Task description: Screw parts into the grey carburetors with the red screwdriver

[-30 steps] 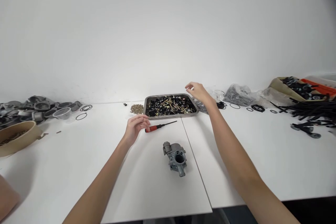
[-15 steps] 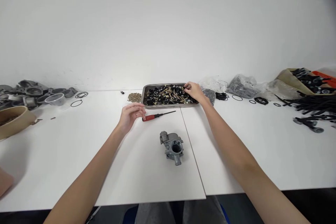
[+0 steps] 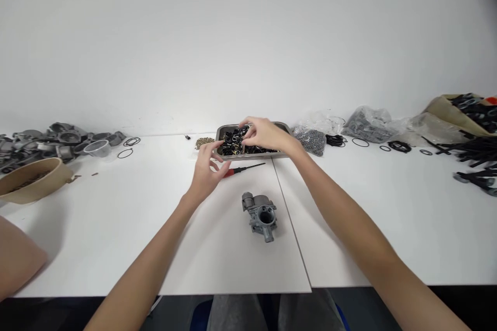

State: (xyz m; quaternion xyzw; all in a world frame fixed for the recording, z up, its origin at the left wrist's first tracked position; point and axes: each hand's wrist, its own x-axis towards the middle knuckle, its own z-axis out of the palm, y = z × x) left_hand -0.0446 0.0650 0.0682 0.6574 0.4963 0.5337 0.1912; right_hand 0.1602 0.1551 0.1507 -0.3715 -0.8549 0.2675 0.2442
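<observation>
The right hand (image 3: 265,136) hangs over a shallow metal tray (image 3: 286,126) at the far side of the white table (image 3: 116,227). Its fingers (image 3: 245,133) are bent down together into the heap of small black and brass parts (image 3: 233,144) that fills the tray; whether they pinch one of them cannot be told.

The left hand (image 3: 205,173) is raised just short of the tray's near rim, with its fingers (image 3: 213,151) spread, loosely curled and holding nothing. A red-handled screwdriver (image 3: 248,167) lies flat on the table just to the right of these fingers, with its handle end by the thumb and its shaft pointing away to the right. Whether the thumb touches it cannot be told.

A grey metal carburettor body (image 3: 261,214) sits on the table nearer the person than both sets of fingers, apart from them. A small pile of brass bits (image 3: 204,142) lies just left of the tray, beyond the left fingers.
</observation>
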